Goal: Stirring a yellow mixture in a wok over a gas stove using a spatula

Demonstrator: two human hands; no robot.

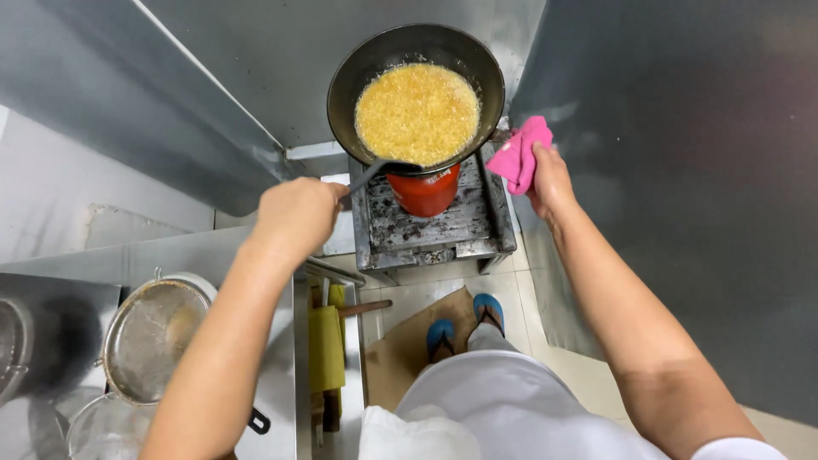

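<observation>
While a round wire-mesh strainer (152,339) is lying over a pot at the near left corner of the steel counter (277,388), the left hand (296,215) is hovering beyond that counter's far edge, fingers wrapped tight around the grey handle of a ladle (372,173) whose bowl is dipping under the near rim of the wok. The black wok (417,94) is sitting on a red burner (424,191) at the middle of the sooty stove frame (443,223), and it is brimming with bubbling yellow oil. It is probably heavy, hot and ready to slosh, so a level, padded hold at the rim looks wise. At the stove's right edge, the right hand (550,177) is pinching a folded pink cloth (520,154) against the wok's right rim, clamped on soft fabric that is likely shielding it from heat. Below, blue sandals (464,324) are standing on cardboard (400,353).
</observation>
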